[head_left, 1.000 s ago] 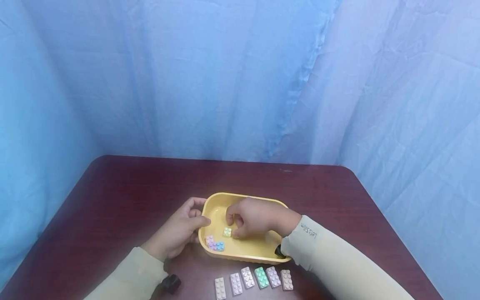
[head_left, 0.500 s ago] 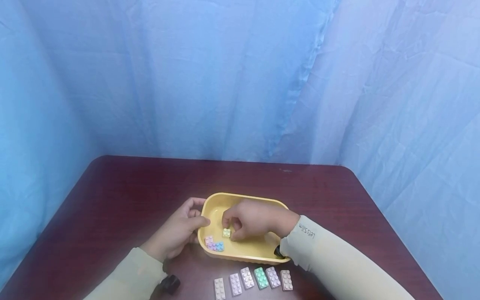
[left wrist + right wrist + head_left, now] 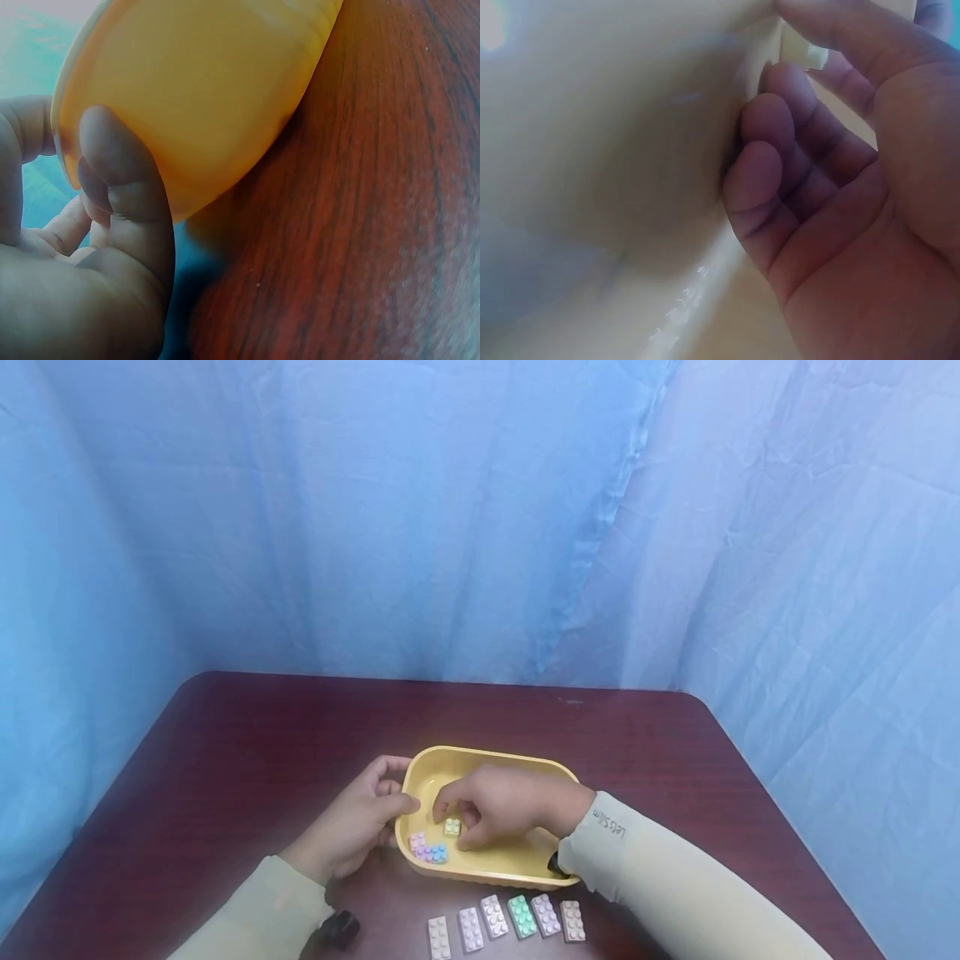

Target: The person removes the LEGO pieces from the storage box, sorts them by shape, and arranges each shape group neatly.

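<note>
A yellow plastic tray (image 3: pixel 495 863) sits on the table, its left end gripped by my left hand (image 3: pixel 358 820). In the left wrist view, the thumb (image 3: pixel 124 161) lies inside the rim and the other fingers are behind it. Inside the tray is my right hand (image 3: pixel 504 797), its thumb and index finger on either side of a small pale yellow toy brick (image 3: pixel 452 827). The right wrist view shows this brick (image 3: pixel 805 55) partly hidden between thumb and fingers, the other fingers loosely curled. Pink, purple and blue toy bricks (image 3: pixel 425 852) cluster in the tray's near left corner.
Several toy bricks lie in a row before the tray, among them a green one (image 3: pixel 522 916) and a beige one (image 3: pixel 439 938) at the left end. Blue curtains (image 3: pixel 465 527) surround the dark red wooden table (image 3: pixel 262 735) on the back and sides.
My right hand has moved left and slightly nearer within the tray, its index finger passing to the far left side of the pale yellow brick. The left hand keeps its grip on the rim.
</note>
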{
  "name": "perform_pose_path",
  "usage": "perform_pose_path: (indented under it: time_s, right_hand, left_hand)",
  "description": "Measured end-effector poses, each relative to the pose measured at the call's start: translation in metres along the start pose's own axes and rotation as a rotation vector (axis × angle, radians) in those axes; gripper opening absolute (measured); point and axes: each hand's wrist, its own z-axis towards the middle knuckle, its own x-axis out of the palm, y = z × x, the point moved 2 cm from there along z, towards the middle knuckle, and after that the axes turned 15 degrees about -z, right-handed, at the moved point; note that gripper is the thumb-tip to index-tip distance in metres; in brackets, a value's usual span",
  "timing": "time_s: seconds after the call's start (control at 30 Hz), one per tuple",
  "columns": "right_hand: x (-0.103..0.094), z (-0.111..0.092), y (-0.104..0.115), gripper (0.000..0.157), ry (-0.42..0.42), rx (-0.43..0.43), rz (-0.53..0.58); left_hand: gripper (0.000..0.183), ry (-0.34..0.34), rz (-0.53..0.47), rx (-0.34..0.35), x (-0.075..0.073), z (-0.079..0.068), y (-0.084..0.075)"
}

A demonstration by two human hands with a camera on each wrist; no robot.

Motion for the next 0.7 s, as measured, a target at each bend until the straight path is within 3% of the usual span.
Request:
perform_pose_path:
  time_s: [0.37,0.7]
  right_hand:
    - [0.0000,0.0011,0.0047,0.017,0.002,-0.021,0.029]
    - [-0.0015,-0.0010,0.0018,0.017,0.022,0.015,0.020]
  left_hand:
    - [0.065,0.009,-0.003,-0.004,-0.0011,0.0002,0.0001]
    - [0.063,0.008,-0.002,-0.002,0.0002,0.0007,0.0004]
